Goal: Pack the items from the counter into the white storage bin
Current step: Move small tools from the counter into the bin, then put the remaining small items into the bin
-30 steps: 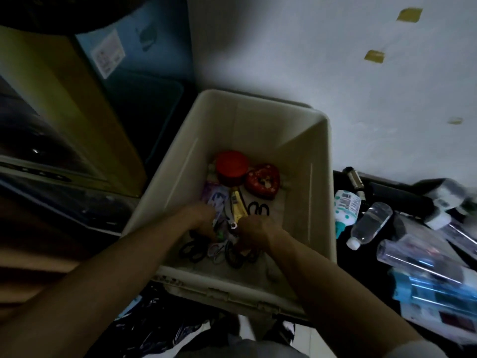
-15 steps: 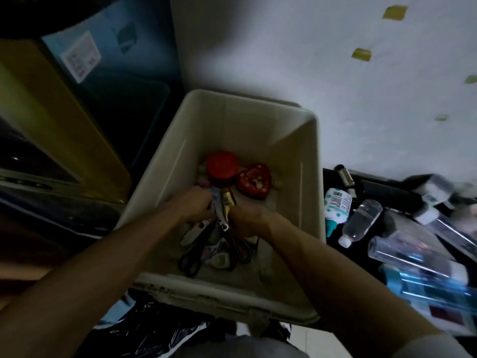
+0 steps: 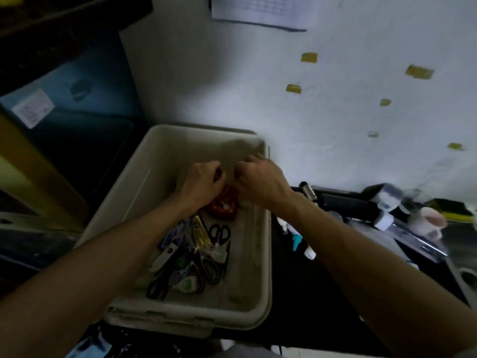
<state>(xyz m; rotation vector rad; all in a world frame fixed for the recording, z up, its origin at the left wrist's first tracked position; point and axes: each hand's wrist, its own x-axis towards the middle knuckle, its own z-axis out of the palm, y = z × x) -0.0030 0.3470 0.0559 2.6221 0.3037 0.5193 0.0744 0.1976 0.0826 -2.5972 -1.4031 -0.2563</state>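
The white storage bin (image 3: 180, 316) stands in front of me against the wall. My left hand (image 3: 204, 182) and my right hand (image 3: 260, 182) are both at the bin's far end, close together, fingers curled downward. What the fingers hold is hidden. Just below them lies a red heart-shaped tin (image 3: 223, 206), partly covered by both hands. Nearer in the bin lie a yellow tube (image 3: 200, 232), small black scissors (image 3: 219, 233), a white flat stick (image 3: 165, 255), large dark scissors (image 3: 160, 285) and a white tape dispenser (image 3: 188, 284).
To the right of the bin is a dark counter with a white and teal bottle (image 3: 296, 239), a black cylinder (image 3: 346, 202) and several clear containers (image 3: 387, 202). A blue crate (image 3: 72, 104) and a yellow panel (image 3: 31, 166) stand at the left. The white wall rises behind.
Both hands have moved from the scissors pile in the middle of the bin to its far end. The red-lidded jar is now hidden under them. The view has tilted upward.
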